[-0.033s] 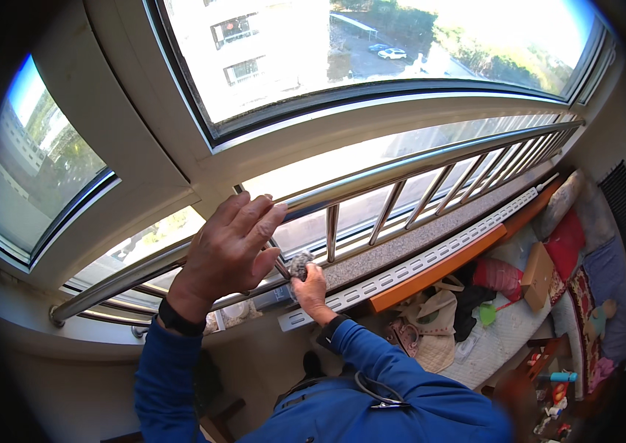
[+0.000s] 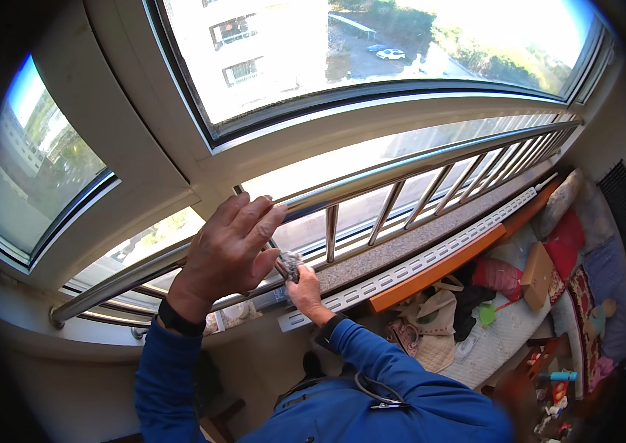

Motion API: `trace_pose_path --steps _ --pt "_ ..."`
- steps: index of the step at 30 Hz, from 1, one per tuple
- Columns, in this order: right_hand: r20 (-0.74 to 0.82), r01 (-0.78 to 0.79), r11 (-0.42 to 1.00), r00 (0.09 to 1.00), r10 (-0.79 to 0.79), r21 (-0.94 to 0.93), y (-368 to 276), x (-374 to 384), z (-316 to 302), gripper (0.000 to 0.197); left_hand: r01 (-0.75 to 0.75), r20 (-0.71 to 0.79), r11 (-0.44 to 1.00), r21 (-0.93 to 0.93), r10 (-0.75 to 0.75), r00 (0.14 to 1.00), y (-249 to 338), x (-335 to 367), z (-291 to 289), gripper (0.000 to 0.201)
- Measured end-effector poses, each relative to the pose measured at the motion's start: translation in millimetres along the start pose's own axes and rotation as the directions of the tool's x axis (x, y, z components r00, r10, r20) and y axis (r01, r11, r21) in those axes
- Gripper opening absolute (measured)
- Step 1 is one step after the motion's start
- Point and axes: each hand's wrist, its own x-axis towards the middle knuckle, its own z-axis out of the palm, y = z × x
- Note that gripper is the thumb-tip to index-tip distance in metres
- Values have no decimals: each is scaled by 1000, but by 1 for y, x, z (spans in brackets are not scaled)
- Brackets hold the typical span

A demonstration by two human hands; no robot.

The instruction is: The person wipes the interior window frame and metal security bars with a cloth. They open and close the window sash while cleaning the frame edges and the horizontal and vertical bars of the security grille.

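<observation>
One step in hand: judged to be rubbing the railing (image 2: 331, 233); a further stroke would call for a steady pinch.
Left hand (image 2: 218, 249): fingers loosely extended, unclenched, over the top rail (image 2: 401, 165).
Grey wad (image 2: 292, 263): just right of the left fingers; crumpled, mottled, soft-looking.
Right hand (image 2: 306, 290): fingers pinching the wad.

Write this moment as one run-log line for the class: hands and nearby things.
left hand: spread on rail | right hand: holding grey wad below rail | near: sill, white slotted strip
</observation>
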Motion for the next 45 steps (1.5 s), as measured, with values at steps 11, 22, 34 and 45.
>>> trace_pose_path --steps 11,22,34,45 --pt "129 95 814 970 -204 573 -80 -19 -216 33 -28 -151 999 -29 23 988 -2 -7 8 63" --pt "-94 817 431 430 -898 -382 -241 41 -186 37 -26 -394 990 -141 -32 919 -13 -20 19 69" --pt "-192 682 510 489 -851 -525 -201 84 -254 13 39 -351 975 220 42 935 -1 -19 3 38" --pt "-333 428 639 595 -731 -639 -129 148 -375 20 -52 -291 970 237 121 949 19 30 23 30"
